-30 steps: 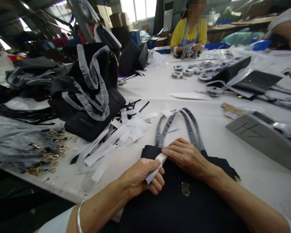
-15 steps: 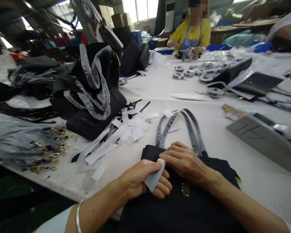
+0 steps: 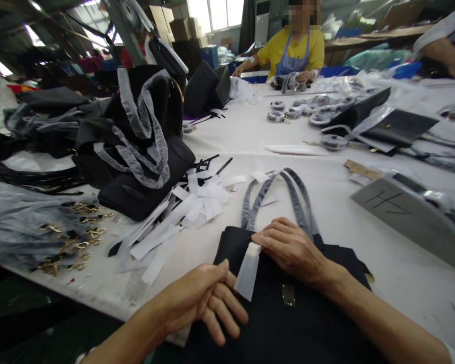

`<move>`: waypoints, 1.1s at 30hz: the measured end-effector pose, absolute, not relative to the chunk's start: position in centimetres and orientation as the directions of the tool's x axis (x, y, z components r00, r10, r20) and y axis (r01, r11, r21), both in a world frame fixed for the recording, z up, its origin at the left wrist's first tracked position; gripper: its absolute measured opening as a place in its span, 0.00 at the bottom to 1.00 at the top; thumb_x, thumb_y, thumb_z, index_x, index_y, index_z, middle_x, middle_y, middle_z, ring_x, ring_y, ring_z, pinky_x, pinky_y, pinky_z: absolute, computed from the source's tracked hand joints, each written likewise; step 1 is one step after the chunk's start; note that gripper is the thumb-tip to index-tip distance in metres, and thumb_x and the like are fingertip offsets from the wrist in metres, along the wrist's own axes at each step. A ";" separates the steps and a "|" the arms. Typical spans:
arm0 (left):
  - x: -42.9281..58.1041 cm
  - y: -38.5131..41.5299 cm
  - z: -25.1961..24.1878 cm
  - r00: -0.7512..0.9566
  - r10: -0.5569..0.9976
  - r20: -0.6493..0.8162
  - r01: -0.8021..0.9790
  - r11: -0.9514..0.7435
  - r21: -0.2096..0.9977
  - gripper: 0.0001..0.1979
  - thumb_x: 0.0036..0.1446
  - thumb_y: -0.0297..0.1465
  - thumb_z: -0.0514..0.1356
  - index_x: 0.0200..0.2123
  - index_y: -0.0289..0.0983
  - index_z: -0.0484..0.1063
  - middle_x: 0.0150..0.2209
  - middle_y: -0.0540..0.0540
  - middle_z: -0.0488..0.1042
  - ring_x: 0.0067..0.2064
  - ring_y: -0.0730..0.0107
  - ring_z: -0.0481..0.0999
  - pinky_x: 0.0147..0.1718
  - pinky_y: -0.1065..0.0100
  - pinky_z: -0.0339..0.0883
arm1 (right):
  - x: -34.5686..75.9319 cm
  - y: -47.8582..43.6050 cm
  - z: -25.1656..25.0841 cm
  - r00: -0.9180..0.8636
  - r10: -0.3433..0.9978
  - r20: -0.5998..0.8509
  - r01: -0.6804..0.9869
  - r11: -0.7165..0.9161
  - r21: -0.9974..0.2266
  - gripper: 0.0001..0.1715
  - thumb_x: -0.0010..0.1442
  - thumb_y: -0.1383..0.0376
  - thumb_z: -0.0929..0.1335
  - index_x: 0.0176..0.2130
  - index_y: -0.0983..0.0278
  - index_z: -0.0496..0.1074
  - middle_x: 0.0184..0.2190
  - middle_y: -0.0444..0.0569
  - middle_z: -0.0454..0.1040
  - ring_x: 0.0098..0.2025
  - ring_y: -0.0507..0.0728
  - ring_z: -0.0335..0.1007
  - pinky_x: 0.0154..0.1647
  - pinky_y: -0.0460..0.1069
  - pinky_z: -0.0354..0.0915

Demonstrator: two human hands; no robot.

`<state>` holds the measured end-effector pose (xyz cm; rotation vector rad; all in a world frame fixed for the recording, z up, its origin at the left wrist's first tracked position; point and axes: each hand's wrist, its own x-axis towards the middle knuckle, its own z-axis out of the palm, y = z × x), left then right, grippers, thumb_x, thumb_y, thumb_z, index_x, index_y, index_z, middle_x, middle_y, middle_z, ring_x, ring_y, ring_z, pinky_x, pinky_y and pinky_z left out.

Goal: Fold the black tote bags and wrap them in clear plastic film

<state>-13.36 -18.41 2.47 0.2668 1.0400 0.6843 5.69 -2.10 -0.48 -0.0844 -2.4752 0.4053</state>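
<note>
Where one bag (image 3: 273, 328) lies, two hands (image 3: 293, 247) flank one strip (image 3: 247, 275).

Bright Window (image 3: 217, 13) at the Far Side of a Dim Hall

White panes glare beside a dark curtain (image 3: 247, 25) and a tall pale unit (image 3: 263, 24). Left of them, cardboard boxes (image 3: 181, 30) stand stacked, with a blue box (image 3: 209, 57) lower down. A grey post (image 3: 124, 35) leans across the far left, where bright strips (image 3: 32, 35) break the shadow overhead. A long bench (image 3: 379, 31) runs along the far right. A white-covered table (image 3: 227, 134) spans the middle; near left, the floor (image 3: 60, 326) is dark green.
</note>
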 end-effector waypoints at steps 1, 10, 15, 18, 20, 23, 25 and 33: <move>-13.4 -19.0 2.5 0.335 0.626 -0.704 -0.377 0.774 0.509 0.25 0.55 0.49 0.60 0.36 0.29 0.72 0.33 0.33 0.80 0.27 0.64 0.80 0.19 0.72 0.72 | 5.6 -2.1 -0.4 -0.806 0.153 0.572 -0.037 0.951 -0.307 0.10 0.68 0.70 0.61 0.46 0.65 0.70 0.33 0.49 0.78 0.35 0.55 0.72 0.41 0.53 0.64; -11.7 -18.3 2.5 0.237 0.686 -0.688 -0.535 0.684 0.497 0.22 0.47 0.44 0.68 0.33 0.28 0.73 0.26 0.40 0.78 0.23 0.71 0.77 0.18 0.76 0.69 | 5.2 -2.7 -0.3 -0.814 0.117 0.568 -0.053 0.960 -0.274 0.09 0.67 0.70 0.62 0.44 0.65 0.71 0.33 0.50 0.78 0.35 0.55 0.72 0.41 0.53 0.64; -11.4 -17.0 2.2 0.189 0.696 -0.693 -0.513 0.671 0.534 0.22 0.48 0.45 0.68 0.34 0.30 0.72 0.22 0.47 0.75 0.18 0.76 0.71 0.15 0.78 0.64 | 5.0 -3.3 -0.7 -0.820 0.076 0.567 -0.103 0.955 -0.278 0.10 0.68 0.70 0.61 0.45 0.66 0.70 0.35 0.51 0.77 0.37 0.56 0.71 0.44 0.53 0.64; -10.9 -16.9 2.3 0.177 0.724 -0.666 -0.513 0.646 0.566 0.22 0.50 0.46 0.66 0.35 0.32 0.72 0.13 0.55 0.67 0.10 0.83 0.56 0.08 0.80 0.46 | 5.1 -3.0 -0.8 -0.831 0.078 0.551 -0.094 0.956 -0.278 0.10 0.68 0.69 0.62 0.46 0.67 0.70 0.36 0.51 0.78 0.37 0.55 0.71 0.45 0.54 0.64; -10.6 -17.1 2.7 0.168 0.732 -0.660 -0.538 0.629 0.561 0.22 0.51 0.46 0.66 0.37 0.32 0.72 0.10 0.60 0.60 0.09 0.86 0.46 0.08 0.80 0.38 | 5.5 -2.2 -0.8 -0.847 0.083 0.524 -0.066 0.963 -0.260 0.11 0.69 0.69 0.61 0.46 0.67 0.71 0.37 0.52 0.78 0.39 0.55 0.72 0.45 0.53 0.64; -10.1 -17.8 3.4 0.156 0.721 -0.675 -0.568 0.625 0.536 0.25 0.50 0.46 0.67 0.41 0.31 0.73 0.10 0.62 0.56 0.10 0.88 0.43 0.09 0.79 0.36 | 6.7 -0.3 -0.8 -0.868 0.161 0.469 0.060 0.973 -0.223 0.12 0.69 0.68 0.61 0.46 0.66 0.72 0.38 0.53 0.78 0.40 0.56 0.73 0.46 0.54 0.65; -9.9 -18.4 3.6 0.179 0.709 -0.682 -0.580 0.636 0.509 0.27 0.49 0.48 0.67 0.44 0.31 0.73 0.10 0.62 0.56 0.09 0.87 0.43 0.09 0.79 0.35 | 7.7 0.8 -0.9 -0.884 0.258 0.389 0.173 0.955 -0.240 0.12 0.68 0.65 0.63 0.44 0.66 0.74 0.36 0.53 0.79 0.38 0.57 0.74 0.45 0.53 0.66; -9.0 -17.0 4.7 0.153 0.773 -0.616 -0.666 0.541 0.514 0.23 0.52 0.43 0.67 0.44 0.34 0.71 0.13 0.59 0.61 0.10 0.88 0.48 0.08 0.81 0.41 | 8.6 1.7 -1.2 -0.841 0.516 0.161 0.392 0.788 -0.475 0.07 0.62 0.66 0.69 0.39 0.60 0.79 0.35 0.46 0.81 0.38 0.56 0.76 0.43 0.49 0.68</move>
